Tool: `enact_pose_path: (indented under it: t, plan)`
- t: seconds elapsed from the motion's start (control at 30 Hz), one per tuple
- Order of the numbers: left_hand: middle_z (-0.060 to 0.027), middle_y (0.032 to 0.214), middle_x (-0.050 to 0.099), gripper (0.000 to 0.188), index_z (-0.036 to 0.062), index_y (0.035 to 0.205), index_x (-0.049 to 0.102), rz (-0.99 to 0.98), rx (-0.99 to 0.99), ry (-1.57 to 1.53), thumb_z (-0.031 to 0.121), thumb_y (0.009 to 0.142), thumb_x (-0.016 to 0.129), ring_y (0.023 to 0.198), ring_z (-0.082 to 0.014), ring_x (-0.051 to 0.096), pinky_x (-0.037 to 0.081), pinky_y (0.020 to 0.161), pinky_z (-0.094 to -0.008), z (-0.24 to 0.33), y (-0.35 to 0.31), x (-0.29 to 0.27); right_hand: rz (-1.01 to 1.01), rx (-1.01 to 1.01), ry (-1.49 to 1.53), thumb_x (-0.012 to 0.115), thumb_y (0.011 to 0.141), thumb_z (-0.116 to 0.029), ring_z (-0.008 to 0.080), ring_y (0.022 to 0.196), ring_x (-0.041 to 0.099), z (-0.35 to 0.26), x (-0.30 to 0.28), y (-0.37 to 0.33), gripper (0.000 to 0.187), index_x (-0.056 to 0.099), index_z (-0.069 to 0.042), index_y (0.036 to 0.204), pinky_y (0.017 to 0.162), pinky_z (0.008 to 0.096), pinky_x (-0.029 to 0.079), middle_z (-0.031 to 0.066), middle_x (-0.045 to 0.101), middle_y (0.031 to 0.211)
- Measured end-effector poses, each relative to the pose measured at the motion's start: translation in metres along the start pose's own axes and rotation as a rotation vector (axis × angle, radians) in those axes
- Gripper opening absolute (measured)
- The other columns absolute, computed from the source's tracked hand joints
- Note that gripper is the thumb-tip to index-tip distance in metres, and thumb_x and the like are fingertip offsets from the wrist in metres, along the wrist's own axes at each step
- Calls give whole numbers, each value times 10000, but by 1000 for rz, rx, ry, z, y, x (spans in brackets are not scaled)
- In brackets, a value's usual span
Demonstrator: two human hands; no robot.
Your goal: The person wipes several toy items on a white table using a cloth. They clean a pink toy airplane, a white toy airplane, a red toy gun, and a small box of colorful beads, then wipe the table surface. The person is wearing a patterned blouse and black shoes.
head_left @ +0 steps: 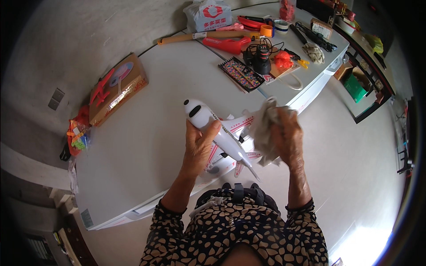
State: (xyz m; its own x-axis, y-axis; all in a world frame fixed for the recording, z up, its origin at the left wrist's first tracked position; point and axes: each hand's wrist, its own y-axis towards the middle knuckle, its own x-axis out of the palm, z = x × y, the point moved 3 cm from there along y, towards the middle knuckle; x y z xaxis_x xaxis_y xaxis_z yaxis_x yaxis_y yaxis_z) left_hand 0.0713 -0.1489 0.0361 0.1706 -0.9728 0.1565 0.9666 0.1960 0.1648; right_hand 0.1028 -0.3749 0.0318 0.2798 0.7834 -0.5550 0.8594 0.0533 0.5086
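Note:
A white toy airplane (228, 144) with red stripes on its wings is tilted in front of me, nose toward the upper left and tail toward me. My left hand (199, 144) is closed round its body behind the nose, thumb on top. In my right hand (287, 135) is a crumpled pale grey cloth (265, 131), bunched beside the wing on the right. I cannot tell whether the cloth touches that wing. Part of the wing on the left is hidden by my left hand.
The white surface (146, 164) bears a cardboard box (122, 91) at the left. Toward the back are a patterned notebook (242, 74), a black corded device (262, 62), a red tool-like object (226, 44), an orange tape roll (266, 30) and a plastic bag (207, 17).

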Motion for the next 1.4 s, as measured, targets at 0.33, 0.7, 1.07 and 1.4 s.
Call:
enact_pose_path:
  t: [0.33, 0.7, 1.07, 1.4]
  plan:
    - [-53, 1094, 543, 376, 82, 1236, 376, -8, 139, -110, 110, 934, 599, 969, -137, 554, 483, 835, -286, -3, -4, 16, -28, -246, 351, 743, 743, -59, 334, 1207, 441, -66, 10, -17, 778, 345, -82, 1411, 1027, 404, 369, 174, 440, 1325]
    - [-59, 1118, 529, 402, 73, 1256, 367, -52, 41, 14, 111, 930, 600, 1033, -136, 524, 452, 910, -314, 6, -12, 7, -18, -274, 180, 831, 644, -119, 361, 1097, 519, -46, 27, -27, 658, 541, -99, 1235, 875, 427, 482, 198, 506, 1217]
    - [-71, 1212, 435, 654, 80, 1308, 317, -264, 88, -49, 0, 798, 719, 1118, -181, 504, 462, 927, -348, -6, -19, 13, -212, -368, 406, 800, 659, -52, 319, 1154, 561, -76, 10, -19, 694, 543, -138, 1298, 990, 421, 459, 108, 578, 1256]
    - [-99, 1220, 458, 747, 69, 1367, 192, -342, 1, 114, -29, 810, 681, 1121, -191, 523, 509, 889, -334, 10, -23, 23, -79, -295, 457, 682, 675, 38, 308, 964, 618, -81, 15, 37, 454, 644, -99, 1106, 856, 385, 486, 96, 669, 990]
